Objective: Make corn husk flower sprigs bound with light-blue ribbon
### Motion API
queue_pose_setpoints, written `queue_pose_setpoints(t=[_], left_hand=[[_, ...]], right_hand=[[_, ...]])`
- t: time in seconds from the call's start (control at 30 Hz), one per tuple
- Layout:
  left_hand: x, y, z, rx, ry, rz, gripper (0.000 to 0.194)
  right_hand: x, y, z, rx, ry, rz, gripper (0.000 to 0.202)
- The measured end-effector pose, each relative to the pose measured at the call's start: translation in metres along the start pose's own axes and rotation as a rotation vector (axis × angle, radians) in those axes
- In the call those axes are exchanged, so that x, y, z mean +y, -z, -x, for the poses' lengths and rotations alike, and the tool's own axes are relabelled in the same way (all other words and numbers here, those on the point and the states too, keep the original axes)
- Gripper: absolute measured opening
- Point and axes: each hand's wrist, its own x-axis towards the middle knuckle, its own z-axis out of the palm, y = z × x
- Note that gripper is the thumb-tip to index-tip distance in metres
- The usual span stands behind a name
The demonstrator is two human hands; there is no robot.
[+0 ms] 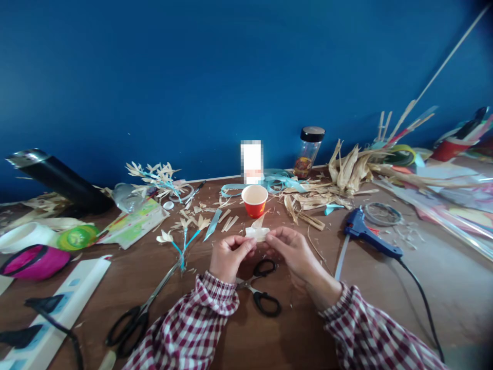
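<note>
Between my hands is a small pale strip [256, 234], which looks like a piece of dried husk. My left hand [232, 254] pinches its left end between thumb and fingers, and my right hand [291, 253] pinches the right end. Just beyond them stands a red paper cup [254, 201], upright with its white inside showing. Below my hands lie black-handled scissors [265, 288], partly covered by my left hand and sleeve. Left of my left hand, a husk flower with blue-wrapped stems [183, 246] rests near larger scissors [133, 324].
A blue glue gun [370, 234] with its cord lies at right. Dried husks [348, 169], a lidded jar [308, 153] and blue ribbon [279, 181] are along the back. At left are a power strip [73, 293], a pink pouch [36, 261] and a black flask [61, 177].
</note>
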Motion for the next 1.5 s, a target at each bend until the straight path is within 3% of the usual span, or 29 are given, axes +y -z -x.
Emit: queue_pose_setpoints(t=[0.3, 0.53, 0.83, 1.0, 1.2, 1.37, 1.5], left_hand=[[0.001, -0.003, 0.000, 0.035, 0.050, 0.082, 0.032], [-0.002, -0.004, 0.001, 0.069, -0.003, 0.029, 0.027], [-0.002, -0.002, -0.001, 0.020, -0.055, 0.061, 0.030], [0.005, -0.003, 0.002, -0.005, -0.023, 0.055, 0.048], [0.008, -0.003, 0.002, -0.080, 0.060, 0.079, 0.049], [0.012, -0.003, 0.004, -0.117, 0.103, 0.150, 0.043], [0.006, -0.006, 0.003, -0.128, 0.088, 0.109, 0.049]], right_hand=[[-0.001, 0.000, -0.002, 0.032, -0.016, 0.033, 0.033], [0.003, -0.001, -0.003, 0.028, -0.016, 0.014, 0.031], [0.004, 0.003, -0.004, 0.056, 0.057, 0.043, 0.044], [0.005, 0.004, -0.005, 0.091, 0.115, 0.140, 0.046], [0.008, 0.008, -0.007, 0.190, 0.283, 0.395, 0.035], [0.008, 0.007, -0.005, 0.154, 0.273, 0.356, 0.032], [0.013, 0.007, -0.005, 0.169, 0.319, 0.437, 0.030]])
